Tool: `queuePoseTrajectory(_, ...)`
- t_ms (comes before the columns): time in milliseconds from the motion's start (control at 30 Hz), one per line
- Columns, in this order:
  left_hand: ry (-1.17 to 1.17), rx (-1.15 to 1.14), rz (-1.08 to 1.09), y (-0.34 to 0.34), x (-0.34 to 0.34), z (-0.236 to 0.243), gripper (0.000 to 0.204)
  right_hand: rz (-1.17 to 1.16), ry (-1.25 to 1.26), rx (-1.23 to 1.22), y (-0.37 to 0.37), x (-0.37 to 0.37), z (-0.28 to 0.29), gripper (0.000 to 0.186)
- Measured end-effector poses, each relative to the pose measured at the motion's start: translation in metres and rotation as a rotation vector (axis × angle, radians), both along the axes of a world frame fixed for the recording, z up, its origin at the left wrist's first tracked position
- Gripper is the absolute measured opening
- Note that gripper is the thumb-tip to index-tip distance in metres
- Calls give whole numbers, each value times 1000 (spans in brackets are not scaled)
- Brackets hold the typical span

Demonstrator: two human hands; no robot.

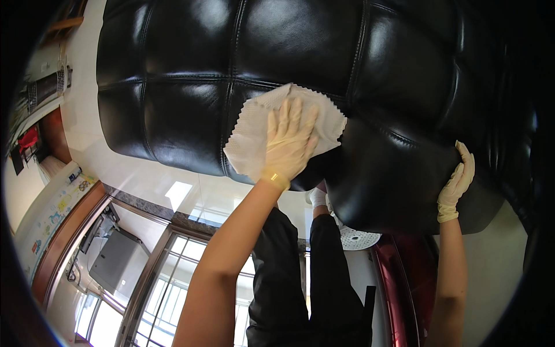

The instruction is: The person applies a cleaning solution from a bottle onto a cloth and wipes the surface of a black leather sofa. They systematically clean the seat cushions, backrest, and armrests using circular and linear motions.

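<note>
My left hand, in a pale thin glove, lies flat with fingers spread on a white textured cloth with zigzag edges. It presses the cloth against the seat of a black tufted leather sofa, close to the front edge. Over on the right, my right hand, gloved the same way, rests on the sofa's rounded front corner. Its fingers are stretched out and hold nothing; part of them turns away from view.
Glossy light floor tiles border the sofa. Below it stand my legs in black trousers. A round white perforated object and a dark red shiny piece sit nearby. Glazed sliding doors are at lower left.
</note>
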State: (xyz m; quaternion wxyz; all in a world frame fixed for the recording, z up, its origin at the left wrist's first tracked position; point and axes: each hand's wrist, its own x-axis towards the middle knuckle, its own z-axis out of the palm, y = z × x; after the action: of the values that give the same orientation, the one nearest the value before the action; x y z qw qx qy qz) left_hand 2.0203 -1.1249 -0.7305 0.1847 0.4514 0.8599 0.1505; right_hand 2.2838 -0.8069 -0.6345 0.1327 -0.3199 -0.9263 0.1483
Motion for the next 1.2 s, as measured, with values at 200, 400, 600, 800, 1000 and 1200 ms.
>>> queuePoseTrajectory(200,143,-55,272,-11,-47,2,72,-14,-10,11,6,6,7,43)
queuePoseTrajectory(400,-68,1,-90,-49,93,-21,70,4,-14,-11,-1,-8,2,42)
queuePoseTrajectory(600,175,-40,116,19,-45,-1,66,-4,-14,-1,4,14,2,42)
queuePoseTrajectory(800,104,-112,140,-51,80,-15,74,-9,5,1,0,-6,5,42)
queuePoseTrajectory(1000,195,121,-10,48,-57,-3,63,-6,33,-9,0,3,3,42)
queuePoseTrajectory(1200,208,8,392,-64,54,-26,79,5,26,10,0,-5,1,41)
